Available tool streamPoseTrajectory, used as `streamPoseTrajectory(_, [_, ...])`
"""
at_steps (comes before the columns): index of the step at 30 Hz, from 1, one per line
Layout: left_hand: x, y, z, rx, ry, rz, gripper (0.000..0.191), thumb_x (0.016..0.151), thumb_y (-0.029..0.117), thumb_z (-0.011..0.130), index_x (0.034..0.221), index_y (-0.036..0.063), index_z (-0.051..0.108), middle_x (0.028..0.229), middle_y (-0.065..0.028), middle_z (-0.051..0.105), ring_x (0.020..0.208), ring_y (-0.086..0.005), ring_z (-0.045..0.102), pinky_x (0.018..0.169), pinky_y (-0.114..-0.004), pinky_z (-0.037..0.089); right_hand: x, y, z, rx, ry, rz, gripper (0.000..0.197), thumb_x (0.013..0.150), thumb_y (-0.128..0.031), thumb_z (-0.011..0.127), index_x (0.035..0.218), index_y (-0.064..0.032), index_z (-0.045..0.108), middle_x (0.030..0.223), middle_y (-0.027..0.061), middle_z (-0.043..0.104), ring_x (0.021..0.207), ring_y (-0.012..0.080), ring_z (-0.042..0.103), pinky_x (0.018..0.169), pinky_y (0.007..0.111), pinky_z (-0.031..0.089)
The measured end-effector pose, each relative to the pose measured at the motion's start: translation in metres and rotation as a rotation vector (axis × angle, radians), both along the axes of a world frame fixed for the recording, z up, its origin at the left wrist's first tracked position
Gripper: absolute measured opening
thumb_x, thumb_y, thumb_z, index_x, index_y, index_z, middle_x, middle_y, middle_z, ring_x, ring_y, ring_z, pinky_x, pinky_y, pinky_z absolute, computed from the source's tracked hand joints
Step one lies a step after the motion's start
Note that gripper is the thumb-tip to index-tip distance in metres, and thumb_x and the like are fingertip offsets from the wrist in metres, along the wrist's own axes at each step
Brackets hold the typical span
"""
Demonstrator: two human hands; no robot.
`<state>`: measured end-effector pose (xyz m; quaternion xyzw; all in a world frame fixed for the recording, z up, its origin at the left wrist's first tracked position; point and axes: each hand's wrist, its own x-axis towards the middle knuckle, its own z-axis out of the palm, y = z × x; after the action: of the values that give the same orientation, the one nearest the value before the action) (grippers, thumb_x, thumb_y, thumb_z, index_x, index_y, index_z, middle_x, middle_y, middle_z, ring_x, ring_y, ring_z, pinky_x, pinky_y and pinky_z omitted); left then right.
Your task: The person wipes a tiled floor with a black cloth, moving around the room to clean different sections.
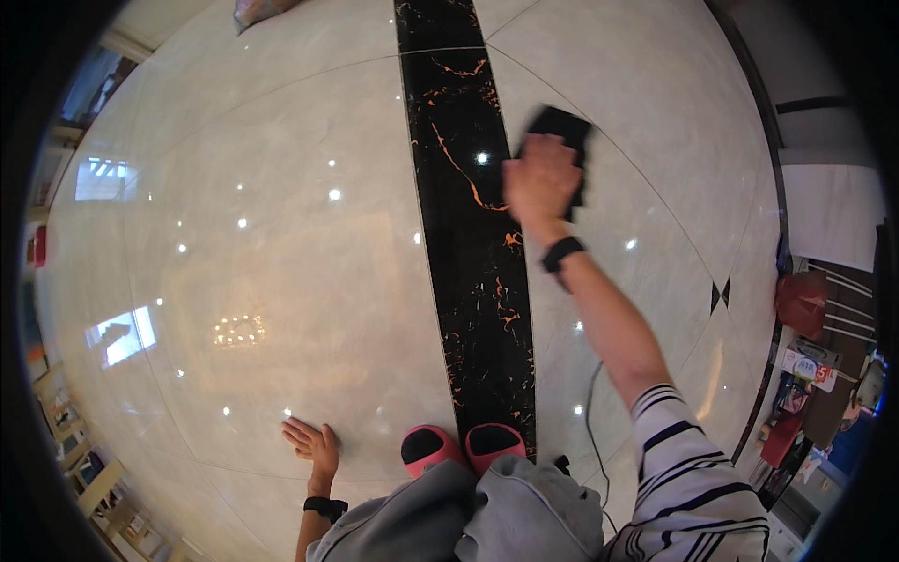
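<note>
Under the palm of my right hand [544, 179] lies a black cloth [565, 123], pressed flat against the glossy floor tiles [632, 190]. The hand is blurred, and its fingers rest on top of the cloth near the edge of the black marble strip [467, 281]. My left hand [316, 446] hangs low at the lower left with fingers apart and nothing in it; whether it touches the floor I cannot tell. Each wrist wears a black band. My feet in pink slippers [432, 449] stand at the near end of the marble strip.
A thin grey cable [593, 421] runs along the floor beside my right leg. At the right edge stand a red bag [802, 302], a printed box [808, 369] and other household items. Wooden chairs [98, 488] line the lower left. A bag [260, 10] lies at the top.
</note>
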<state>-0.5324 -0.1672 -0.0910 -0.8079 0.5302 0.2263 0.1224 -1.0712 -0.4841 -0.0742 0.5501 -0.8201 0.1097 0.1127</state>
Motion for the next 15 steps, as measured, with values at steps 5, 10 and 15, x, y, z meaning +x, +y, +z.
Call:
streamPoseTrajectory(5, [-0.002, -0.005, 0.006, 0.028, -0.014, 0.019, 0.079, 0.094, 0.039, 0.037, 0.145, -0.0015, -0.008, 0.15, -0.0259, -0.015, 0.138, -0.0434, -0.012, 0.102, -0.06, 0.008, 0.184, -0.01, 0.012, 0.041, -0.237, 0.513, 0.064, 0.078, -0.04, 0.059, 0.133, -0.0111, 0.045, 0.143, 0.0165, 0.033, 0.133, 0.0407, 0.026, 0.106, 0.06, 0.02])
streamPoseTrajectory(10, [-0.016, -0.009, 0.006, -0.013, -0.041, 0.027, 0.078, 0.093, 0.038, 0.038, 0.145, -0.0006, -0.006, 0.151, -0.0253, -0.012, 0.139, -0.0417, -0.009, 0.104, -0.056, 0.009, 0.258, 0.026, -0.002, 0.12, -0.367, 0.729, 0.064, 0.084, -0.045, 0.052, 0.14, -0.0163, 0.039, 0.15, 0.0115, 0.025, 0.139, 0.0348, 0.017, 0.113, 0.051, 0.008])
streamPoseTrajectory(15, [-0.031, -0.025, 0.034, -0.126, -0.039, 0.071, 0.077, 0.092, 0.034, 0.044, 0.146, 0.0013, 0.001, 0.152, -0.0238, -0.001, 0.139, -0.0404, 0.001, 0.105, -0.056, 0.011, 0.17, -0.004, 0.006, -0.006, -0.278, 0.752, 0.06, 0.078, -0.046, 0.059, 0.13, -0.0192, 0.049, 0.142, 0.0108, 0.04, 0.131, 0.0329, 0.034, 0.108, 0.049, 0.023])
